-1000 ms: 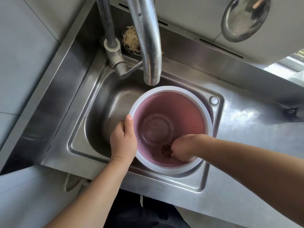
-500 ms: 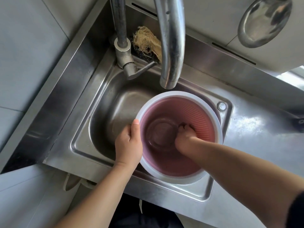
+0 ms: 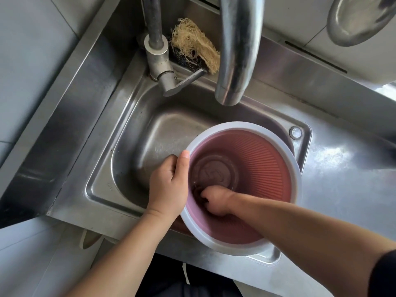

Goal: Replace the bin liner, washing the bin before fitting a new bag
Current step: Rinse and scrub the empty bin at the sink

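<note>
While my left hand [image 3: 168,185] keeps gripping the bin [image 3: 267,159] rim at nine o'clock, my right hand [image 3: 216,202], fist curled on something dark I cannot identify, has swept from three to seven: scrubbing continues.

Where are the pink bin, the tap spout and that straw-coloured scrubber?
pink bin [image 3: 265,159]: head view, ribbed inner wall on the far side.
tap spout [image 3: 237,61]: head view, middle of the curved steel tube.
straw-coloured scrubber [image 3: 190,39]: head view, centre of the fibrous pad.
</note>
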Demonstrator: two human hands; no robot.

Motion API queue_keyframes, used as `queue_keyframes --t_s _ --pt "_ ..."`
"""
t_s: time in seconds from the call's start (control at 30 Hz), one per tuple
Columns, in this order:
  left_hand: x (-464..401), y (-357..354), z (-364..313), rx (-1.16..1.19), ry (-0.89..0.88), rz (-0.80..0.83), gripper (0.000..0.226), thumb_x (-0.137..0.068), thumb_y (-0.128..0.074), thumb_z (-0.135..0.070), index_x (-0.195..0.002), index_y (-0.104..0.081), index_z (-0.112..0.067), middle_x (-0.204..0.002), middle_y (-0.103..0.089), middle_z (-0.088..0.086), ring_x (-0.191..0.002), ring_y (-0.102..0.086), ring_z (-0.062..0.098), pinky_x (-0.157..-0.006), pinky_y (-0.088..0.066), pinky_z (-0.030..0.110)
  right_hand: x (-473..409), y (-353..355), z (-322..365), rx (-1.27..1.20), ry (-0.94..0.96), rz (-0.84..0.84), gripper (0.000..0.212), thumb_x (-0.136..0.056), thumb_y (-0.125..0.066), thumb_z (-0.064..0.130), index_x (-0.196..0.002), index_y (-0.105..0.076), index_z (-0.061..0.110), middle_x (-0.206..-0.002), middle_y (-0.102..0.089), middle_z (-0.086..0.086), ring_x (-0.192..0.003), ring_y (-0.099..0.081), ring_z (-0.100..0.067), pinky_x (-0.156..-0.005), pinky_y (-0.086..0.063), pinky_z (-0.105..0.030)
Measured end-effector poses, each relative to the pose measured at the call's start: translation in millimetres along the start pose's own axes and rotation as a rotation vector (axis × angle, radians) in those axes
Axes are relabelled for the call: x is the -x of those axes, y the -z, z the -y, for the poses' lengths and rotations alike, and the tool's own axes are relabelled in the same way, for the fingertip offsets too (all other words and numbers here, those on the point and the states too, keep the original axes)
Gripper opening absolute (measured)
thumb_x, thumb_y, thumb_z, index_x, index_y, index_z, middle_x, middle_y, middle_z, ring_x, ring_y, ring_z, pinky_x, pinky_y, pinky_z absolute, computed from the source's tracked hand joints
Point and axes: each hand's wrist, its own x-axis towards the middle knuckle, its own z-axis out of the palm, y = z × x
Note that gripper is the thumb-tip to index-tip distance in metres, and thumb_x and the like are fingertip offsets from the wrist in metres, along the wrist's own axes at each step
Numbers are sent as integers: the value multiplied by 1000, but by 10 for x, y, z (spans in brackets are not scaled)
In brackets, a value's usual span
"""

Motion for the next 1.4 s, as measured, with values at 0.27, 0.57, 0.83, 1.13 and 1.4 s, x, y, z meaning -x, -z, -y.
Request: queue_keyframes --t_s 0.27,0.57,0.83,1.13,1.4 --pt "-81 -34 -27 42 48 10 55 -95 -44 -54 -68 -55 -8 -64 -60 7 -65 -54 19 -65 -45 36 -332 8 -99 344 141 -108 46 -97 -35 26 -140 -49 20 -146 -46 -15 -129 -48 -34 -110 -30 -41" --pt "-103 -39 -54 95 98 54 54 -92 -41 -58 -70 -59 -12 -67 -63 2 -69 -57 19 -70 -48 43 -388 12 -194 497 337 -314 35 -91 -52 15 -120 -62 -3 -128 -55 -28 -100 -59 -43 -88 -48 -48" --pt "-92 6 -24 98 101 66 46 -91 -42 -58 -70 -59 -21 -63 -62 -6 -62 -55 11 -63 -46 36 -432 277 -178 585 311 -479 25 -60 -85 34 -76 -79 16 -80 -72 0 -72 -67 -25 -60 -53 -29" --pt "-65 32 -15 102 117 69 44 -90 -43 -58 -74 -63 -23 -66 -66 -1 -63 -59 12 -64 -49 38 -518 525 -400 649 354 -483 40 -95 -45 30 -118 -66 5 -113 -67 -14 -100 -62 -36 -85 -48 -45" --pt "-78 73 -14 90 137 1 55 -90 -44 -58 -65 -55 -10 -63 -60 9 -64 -55 27 -64 -47 46 -502 374 -287 688 138 -400 53 -103 -26 32 -143 -40 0 -140 -42 -20 -120 -39 -40 -91 -42 -50"
